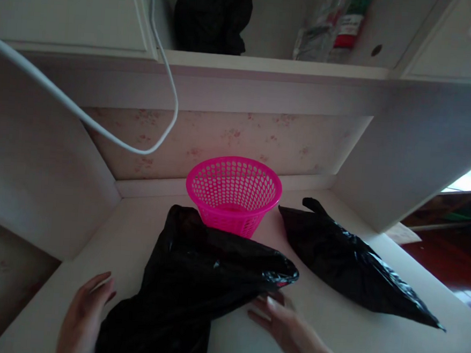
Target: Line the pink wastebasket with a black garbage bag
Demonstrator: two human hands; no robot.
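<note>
A large black plastic bag (188,281) lies on the white surface in front of me, its mouth partly spread toward the right and a small red patch showing at the rim. To the left of the bag is my left hand (87,308), fingers loosely curled and apart, holding nothing. My right hand (289,328) reaches to the lower right edge of the bag's mouth. Its fingers are spread beside the plastic; whether they touch it I cannot tell. Just behind the bag stands a pink perforated plastic basket (232,219), its near side partly covered by the bag.
Another filled black plastic bag (350,265) lies at the right. A white cable (113,138) hangs across the upper left. Overhead, an open cabinet shelf (275,65) holds a dark bundle (212,16) and a green-and-red package (350,26). White side panels (418,151) flank the surface.
</note>
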